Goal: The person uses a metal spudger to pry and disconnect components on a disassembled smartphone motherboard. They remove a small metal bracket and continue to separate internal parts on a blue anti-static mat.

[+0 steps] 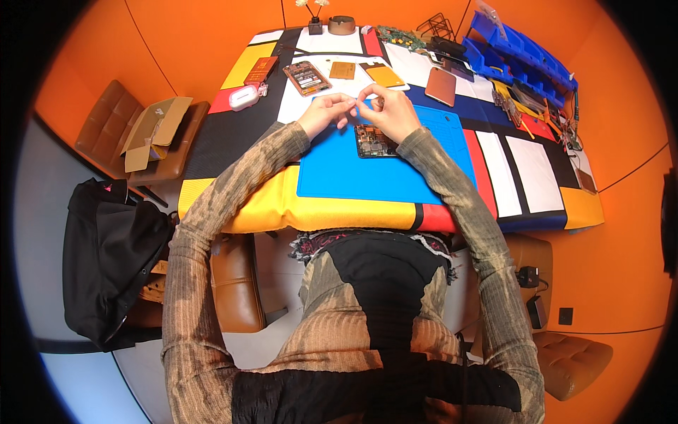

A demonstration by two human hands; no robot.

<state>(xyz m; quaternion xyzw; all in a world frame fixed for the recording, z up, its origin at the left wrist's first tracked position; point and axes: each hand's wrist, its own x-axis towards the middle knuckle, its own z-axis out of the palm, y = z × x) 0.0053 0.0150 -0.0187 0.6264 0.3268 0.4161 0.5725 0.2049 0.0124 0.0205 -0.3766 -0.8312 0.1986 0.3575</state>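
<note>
Over the far part of a blue work mat (353, 185), my left hand (325, 114) and my right hand (390, 114) meet almost fingertip to fingertip. Both are closed in a pinch. Whatever lies between the fingertips is too small to make out. Below my right hand, an opened phone (373, 145) with its circuit board exposed lies on the mat, its right part covered by my wrist. Beyond my left hand, a second opened phone (307, 78) shows its dark inner parts. Near it are a small brown-gold plate (342, 70) and a yellow-orange panel (382, 74).
A white earphone case (244, 98) and a red box (261, 70) sit at the left. To the right lie a copper-coloured phone (441, 87), several hand tools (506, 106) and blue parts bins (522, 53). An open cardboard box (157, 131) rests on a chair.
</note>
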